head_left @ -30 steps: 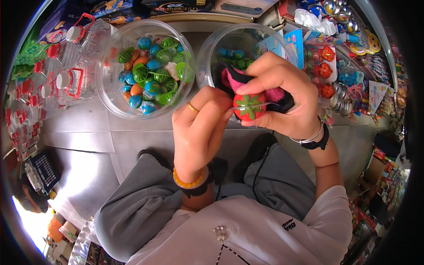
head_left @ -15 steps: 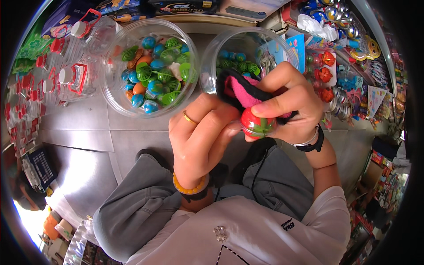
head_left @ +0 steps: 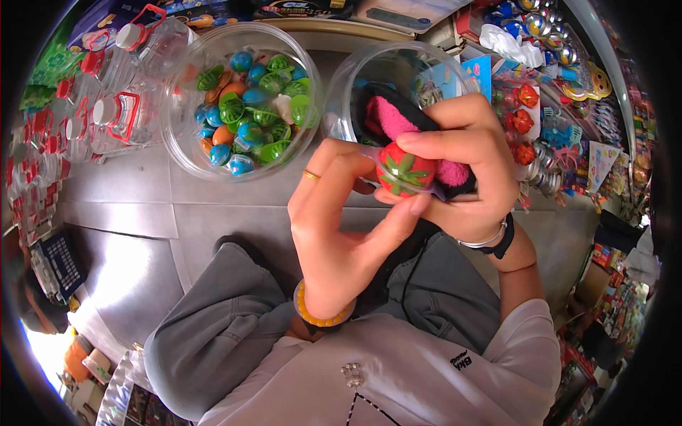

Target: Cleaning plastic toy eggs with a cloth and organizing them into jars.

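Between my two hands is a red strawberry-shaped piece [head_left: 405, 170] with green leaves under a clear plastic shell. My right hand [head_left: 479, 160] is closed round it, thumb on top, and also grips a black-and-pink fuzzy cloth [head_left: 391, 119] folded behind it. The fingertips of my left hand [head_left: 330, 227] pinch the strawberry piece at its left edge and underside. Just beyond my hands stands a round clear tub [head_left: 339, 89], its contents largely hidden by the cloth and fingers. Another clear tub [head_left: 169, 131], to the left, holds blue, green and orange wrapped balls.
Empty-looking clear jugs [head_left: 131, 113] with red handles crowd the left side. Red pumpkin-like trinkets [head_left: 524, 121] and small packaged goods line the right. A blue basket [head_left: 62, 263] lies at far left. My knees [head_left: 227, 305] are below my hands on the grey tiled floor [head_left: 142, 206].
My left hand has moved right, its thumb now under the strawberry piece. That piece has turned, showing its green leaves toward me, and the cloth has opened out more behind it.
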`<state>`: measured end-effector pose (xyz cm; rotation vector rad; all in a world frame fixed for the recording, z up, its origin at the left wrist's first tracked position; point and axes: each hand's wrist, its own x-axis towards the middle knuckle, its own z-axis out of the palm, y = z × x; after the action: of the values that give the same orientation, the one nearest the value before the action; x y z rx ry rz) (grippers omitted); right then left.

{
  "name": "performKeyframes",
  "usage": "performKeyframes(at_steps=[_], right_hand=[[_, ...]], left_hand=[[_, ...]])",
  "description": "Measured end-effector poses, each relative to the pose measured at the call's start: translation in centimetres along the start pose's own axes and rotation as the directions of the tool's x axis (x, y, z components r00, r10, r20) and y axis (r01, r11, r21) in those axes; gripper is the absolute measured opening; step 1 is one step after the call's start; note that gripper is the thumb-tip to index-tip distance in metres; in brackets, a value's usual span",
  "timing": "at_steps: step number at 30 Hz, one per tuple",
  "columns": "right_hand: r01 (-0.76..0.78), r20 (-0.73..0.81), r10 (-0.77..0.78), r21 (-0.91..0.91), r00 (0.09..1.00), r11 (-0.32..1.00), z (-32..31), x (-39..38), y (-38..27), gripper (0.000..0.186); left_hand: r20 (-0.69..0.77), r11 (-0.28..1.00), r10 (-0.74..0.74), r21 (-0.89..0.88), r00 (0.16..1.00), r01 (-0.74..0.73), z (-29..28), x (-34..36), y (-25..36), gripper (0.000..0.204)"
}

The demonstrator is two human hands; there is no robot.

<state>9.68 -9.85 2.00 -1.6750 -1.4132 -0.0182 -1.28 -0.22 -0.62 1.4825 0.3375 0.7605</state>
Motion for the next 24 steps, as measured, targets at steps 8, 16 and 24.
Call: performKeyframes(at_steps=[8,16,24], right_hand=[[-0.022,-0.018,0.021,-0.053,1.0,0.998,0.04,0.44,-0.64,0.046],[-0.051,0.007,0.051,-0.044,0.999,0.998,0.33,0.43,-0.73,0.044],[-0.134,0.03,0.134,-0.007,0.991,0.991,0.76,0.15,-0.69,0.041]], left_hand=[[0.047,0.998,-0.067,-0.018,0.997,0.068,-0.03,-0.12,0.05,0.015],[0.005,0.988,-0.128,-0.082,0.992,0.128,-0.12,-0.17,0.12,0.01],[0.046,0.983,-0.183,-0.008,0.982,0.184,-0.69,-0.17,0.02,0.012]])
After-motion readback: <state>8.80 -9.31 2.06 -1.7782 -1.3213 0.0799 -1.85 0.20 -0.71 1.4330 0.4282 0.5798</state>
